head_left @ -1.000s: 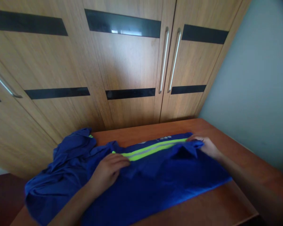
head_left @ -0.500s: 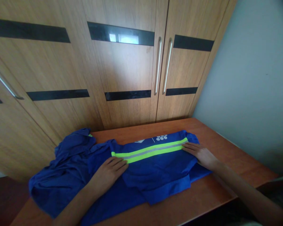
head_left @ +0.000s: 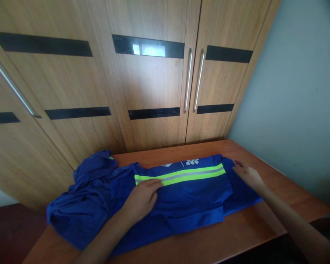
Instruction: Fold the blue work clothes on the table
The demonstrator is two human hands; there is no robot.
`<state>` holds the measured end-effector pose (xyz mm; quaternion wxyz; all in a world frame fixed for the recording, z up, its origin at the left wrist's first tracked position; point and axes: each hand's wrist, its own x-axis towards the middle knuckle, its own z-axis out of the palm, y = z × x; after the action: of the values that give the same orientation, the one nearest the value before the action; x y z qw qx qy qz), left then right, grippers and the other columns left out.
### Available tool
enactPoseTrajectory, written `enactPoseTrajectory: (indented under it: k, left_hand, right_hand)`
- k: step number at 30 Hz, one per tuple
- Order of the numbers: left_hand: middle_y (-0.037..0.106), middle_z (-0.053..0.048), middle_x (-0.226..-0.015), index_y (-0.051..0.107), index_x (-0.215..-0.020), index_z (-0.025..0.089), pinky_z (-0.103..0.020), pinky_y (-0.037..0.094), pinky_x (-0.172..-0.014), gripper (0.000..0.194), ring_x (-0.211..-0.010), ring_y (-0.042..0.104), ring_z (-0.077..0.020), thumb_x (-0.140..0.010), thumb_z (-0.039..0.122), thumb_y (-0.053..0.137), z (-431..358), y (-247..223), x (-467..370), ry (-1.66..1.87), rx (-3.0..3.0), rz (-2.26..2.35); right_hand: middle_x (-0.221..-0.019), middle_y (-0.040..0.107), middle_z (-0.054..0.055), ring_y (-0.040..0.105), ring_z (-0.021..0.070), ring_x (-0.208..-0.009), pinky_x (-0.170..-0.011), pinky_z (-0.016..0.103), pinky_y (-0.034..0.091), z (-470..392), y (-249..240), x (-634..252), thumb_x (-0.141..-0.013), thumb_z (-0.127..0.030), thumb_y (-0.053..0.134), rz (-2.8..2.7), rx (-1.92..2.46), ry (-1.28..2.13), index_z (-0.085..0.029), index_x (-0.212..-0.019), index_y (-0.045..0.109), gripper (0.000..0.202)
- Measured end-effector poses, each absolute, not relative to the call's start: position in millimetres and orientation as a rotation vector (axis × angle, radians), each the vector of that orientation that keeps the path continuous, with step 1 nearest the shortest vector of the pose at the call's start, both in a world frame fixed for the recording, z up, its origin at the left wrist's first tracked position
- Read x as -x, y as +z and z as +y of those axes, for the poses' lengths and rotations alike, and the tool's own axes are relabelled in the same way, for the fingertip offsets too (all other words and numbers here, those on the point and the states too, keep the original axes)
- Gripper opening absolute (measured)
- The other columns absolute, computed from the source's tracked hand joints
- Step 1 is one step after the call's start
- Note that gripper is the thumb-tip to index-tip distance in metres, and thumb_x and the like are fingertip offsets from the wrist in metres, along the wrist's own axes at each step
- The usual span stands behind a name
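A blue work jacket [head_left: 192, 198] lies partly folded on the wooden surface, with a yellow-green and grey reflective stripe [head_left: 193, 174] running across it and a white print behind the stripe. My left hand [head_left: 144, 196] is over the stripe's left end, its fingers stretched out and its thumb a little apart. At the jacket's right side, my right hand [head_left: 248, 176] has its fingertips bent together on the blue cloth. Bunched cloth [head_left: 85, 198] of the same blue lies to the left of my left hand.
A wooden cabinet [head_left: 154, 80] with dark strips and metal handles [head_left: 199, 80] stands right behind the reddish-brown surface [head_left: 244, 154]. A pale wall [head_left: 296, 110] closes off the right side. The surface's front edge runs close below the jacket.
My right hand has moved off the stripe to the jacket's right edge, where more blue cloth now spreads out. My left hand has lifted slightly and shifted right. The view has shifted a little.
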<state>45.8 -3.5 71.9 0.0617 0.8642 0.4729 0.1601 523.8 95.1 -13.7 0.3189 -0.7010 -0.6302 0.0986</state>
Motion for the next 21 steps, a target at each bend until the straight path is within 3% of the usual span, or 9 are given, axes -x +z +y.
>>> enactPoseTrajectory:
  k: [2,4,7,11,17,21]
  left_hand:
    - [0.059,-0.007,-0.134,0.060,-0.124,0.024,-0.046,0.037,-0.108,0.039,-0.126,0.051,-0.0241,-0.090,0.019,0.043,0.3,72.0,-76.4,0.515,-2.665,1.380]
    - [0.046,-0.011,-0.145,0.050,-0.135,0.024,-0.056,0.027,-0.112,0.045,-0.136,0.038,-0.0314,-0.091,0.035,0.048,6.8,62.6,-105.6,0.493,-2.734,1.322]
    - [0.029,-0.015,-0.155,0.040,-0.142,0.023,-0.064,0.017,-0.111,0.063,-0.141,0.024,-0.0381,-0.087,0.052,0.051,19.7,36.7,-133.2,0.422,-2.769,1.293]
    - [0.026,-0.013,-0.156,0.035,-0.145,0.026,-0.063,0.017,-0.111,0.062,-0.142,0.022,-0.0370,-0.091,0.055,0.042,30.8,9.0,-137.7,0.357,-2.722,1.323]
    - [0.022,-0.011,-0.158,0.030,-0.147,0.027,-0.060,0.017,-0.112,0.065,-0.143,0.020,-0.0362,-0.091,0.055,0.043,28.7,8.4,-132.3,0.358,-2.719,1.291]
    - [0.024,-0.012,-0.157,0.032,-0.146,0.027,-0.060,0.017,-0.112,0.064,-0.143,0.022,-0.0358,-0.090,0.054,0.045,28.2,9.7,-133.5,0.369,-2.708,1.303]
  right_hand:
    - [-0.118,0.067,0.015,0.063,0.0349,-0.109,-0.092,0.049,0.052,101.2,-10.0,-529.5,-0.078,-0.048,0.059,-1.507,1.932,0.385,-0.020,-0.131,0.052,0.061]
    - [-0.115,0.068,0.017,0.067,0.0332,-0.102,-0.083,0.046,0.057,101.9,-3.4,-531.2,-0.078,-0.051,0.060,-1.391,1.930,0.635,-0.017,-0.138,0.044,0.071]
    - [-0.113,0.069,0.019,0.068,0.0304,-0.100,-0.081,0.041,0.058,91.0,10.6,-528.0,-0.081,-0.052,0.059,-1.253,1.812,1.167,-0.014,-0.130,0.051,0.062]
    - [-0.110,0.070,0.017,0.069,0.0296,-0.100,-0.091,0.043,0.054,63.2,22.4,-518.5,-0.079,-0.049,0.065,-1.034,1.579,1.658,-0.016,-0.114,0.063,0.048]
    - [-0.124,0.066,0.008,0.059,0.0260,-0.117,-0.104,0.045,0.043,48.7,12.0,-495.1,-0.089,-0.055,0.044,-0.800,1.168,1.633,-0.026,-0.111,0.064,0.042]
    - [-0.120,0.067,0.011,0.060,0.0283,-0.116,-0.104,0.044,0.043,53.2,-5.0,-469.8,-0.082,-0.051,0.054,-0.818,1.209,1.491,-0.025,-0.097,0.068,0.033]
